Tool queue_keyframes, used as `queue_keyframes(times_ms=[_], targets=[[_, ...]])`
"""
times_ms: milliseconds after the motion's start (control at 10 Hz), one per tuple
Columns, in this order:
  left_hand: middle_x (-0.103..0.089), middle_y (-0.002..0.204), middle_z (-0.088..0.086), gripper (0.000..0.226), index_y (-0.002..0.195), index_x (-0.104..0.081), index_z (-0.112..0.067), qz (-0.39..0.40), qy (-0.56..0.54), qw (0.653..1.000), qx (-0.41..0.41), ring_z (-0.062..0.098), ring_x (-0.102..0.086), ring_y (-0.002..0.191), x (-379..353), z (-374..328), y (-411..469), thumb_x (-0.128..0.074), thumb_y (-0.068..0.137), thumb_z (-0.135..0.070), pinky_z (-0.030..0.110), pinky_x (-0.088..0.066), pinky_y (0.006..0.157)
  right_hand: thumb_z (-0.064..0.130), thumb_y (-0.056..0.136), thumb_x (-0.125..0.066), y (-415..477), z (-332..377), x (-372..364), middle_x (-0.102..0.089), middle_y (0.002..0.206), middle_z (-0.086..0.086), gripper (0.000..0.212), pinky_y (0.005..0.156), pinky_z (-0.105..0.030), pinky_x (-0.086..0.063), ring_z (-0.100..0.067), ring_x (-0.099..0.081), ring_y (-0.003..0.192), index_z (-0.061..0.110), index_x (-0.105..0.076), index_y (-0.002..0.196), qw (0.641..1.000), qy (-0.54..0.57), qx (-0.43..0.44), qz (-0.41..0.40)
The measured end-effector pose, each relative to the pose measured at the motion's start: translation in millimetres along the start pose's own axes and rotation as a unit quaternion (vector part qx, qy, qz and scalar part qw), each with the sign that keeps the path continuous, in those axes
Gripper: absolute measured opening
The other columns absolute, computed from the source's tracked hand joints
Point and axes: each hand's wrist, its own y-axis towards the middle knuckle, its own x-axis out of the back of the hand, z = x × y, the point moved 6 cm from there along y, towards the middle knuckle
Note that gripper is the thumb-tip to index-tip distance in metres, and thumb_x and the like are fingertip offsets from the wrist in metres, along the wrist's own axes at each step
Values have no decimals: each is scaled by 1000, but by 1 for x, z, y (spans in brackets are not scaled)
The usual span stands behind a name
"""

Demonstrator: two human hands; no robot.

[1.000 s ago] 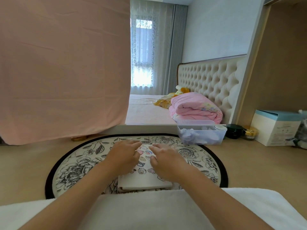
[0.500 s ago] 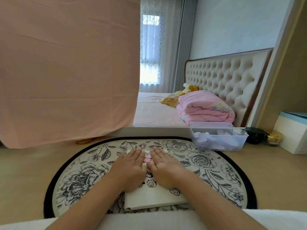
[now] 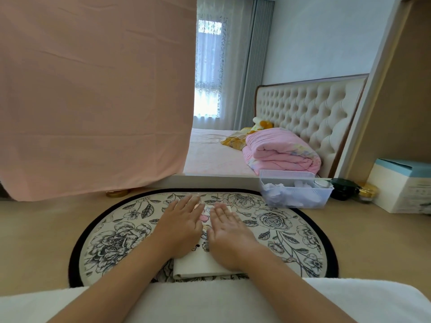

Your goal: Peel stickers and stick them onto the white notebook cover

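The white notebook (image 3: 200, 264) lies flat on a round floral mat (image 3: 112, 238) in front of me. Both my hands lie palm down on its cover with straight fingers, side by side. My left hand (image 3: 180, 226) covers the left half, my right hand (image 3: 229, 233) the right half. Between them a narrow strip of cover shows small cartoon stickers (image 3: 204, 217), one pink. More stickers (image 3: 203, 245) peek out near my palms. Most of the cover is hidden under my hands.
A clear plastic basket (image 3: 295, 194) with crumpled white paper stands at the mat's far right. Behind it are a dark jar (image 3: 342, 188), a gold-lidded jar (image 3: 367, 191) and a white-blue box (image 3: 403, 185). A pink cloth (image 3: 93, 94) hangs at the left. A white towel (image 3: 210, 304) lies across my lap.
My hands went from curled fingertips working at the stickers to lying flat on the cover. They have since slid slightly forward and apart, and the view has shifted.
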Motion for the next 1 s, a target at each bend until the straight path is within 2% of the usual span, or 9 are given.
queue_keyframes(times_ms=[100, 200, 300, 400, 700, 800, 900, 1000], targets=[[-9, 167, -5, 100, 159, -14, -23, -2, 28, 999, -15, 13, -4, 153, 2, -10, -18, 17, 68, -49, 38, -1, 124, 35, 107, -13, -5, 13, -6, 19, 167, -1, 60, 124, -33, 12, -13, 21, 152, 15, 9, 160, 999, 27, 30, 8], [-1, 168, -3, 83, 160, -5, -20, 37, 21, 999, -2, 12, 2, 154, -10, -11, -35, 14, 84, -46, 38, -1, 123, 34, 107, -13, -9, 16, -13, 16, 168, 1, 60, 125, -34, 9, -12, 18, 153, 16, 8, 160, 998, 39, 43, 21], [10, 167, -7, 61, 159, 5, -23, 73, 5, 997, 17, 7, 11, 152, -13, -7, -42, -2, 102, -41, 38, 0, 125, 37, 107, -12, -14, 16, -14, 17, 168, 3, 60, 125, -34, 9, -11, 18, 153, 18, 9, 160, 998, 31, 44, 24], [12, 166, -9, 57, 159, 5, -24, 81, 13, 996, 22, 6, 12, 152, -14, -7, -44, -10, 106, -37, 39, 0, 125, 42, 108, -12, -22, 8, -13, 17, 167, 3, 61, 124, -34, 9, -10, 18, 153, 20, 10, 160, 999, 32, 34, 27], [9, 167, -8, 57, 160, 2, -24, 67, -2, 998, 21, 6, 11, 152, -18, -6, -40, -12, 106, -38, 38, -1, 126, 42, 107, -8, -40, -24, -17, 25, 165, 6, 61, 125, -44, 10, -11, 23, 151, 20, 16, 158, 998, 27, -44, 42], [2, 168, -6, 57, 160, -5, -22, 34, -12, 999, 14, 7, 6, 153, -14, -6, -40, -16, 106, -36, 32, 1, 125, 42, 108, -10, -42, -26, -14, 23, 165, 5, 61, 125, -44, 9, -12, 22, 152, 19, 15, 158, 997, 56, -43, 31], [-12, 167, -7, 57, 159, -18, -23, 3, -115, 993, 16, 6, -4, 152, -9, -5, -42, -31, 105, -36, 27, -3, 121, 49, 107, -17, -45, -27, -15, 20, 167, 4, 66, 125, -43, 7, -12, 20, 152, 21, 9, 160, 992, 122, -25, 30], [-28, 162, -7, 58, 156, -28, -28, -43, -260, 965, 12, 10, -20, 148, 11, -3, -52, -45, 103, -42, 34, -17, 120, 58, 104, -27, -61, -32, 14, 8, 167, 10, 70, 126, -43, -2, -11, 8, 154, 28, -1, 161, 974, 221, -7, -37]])
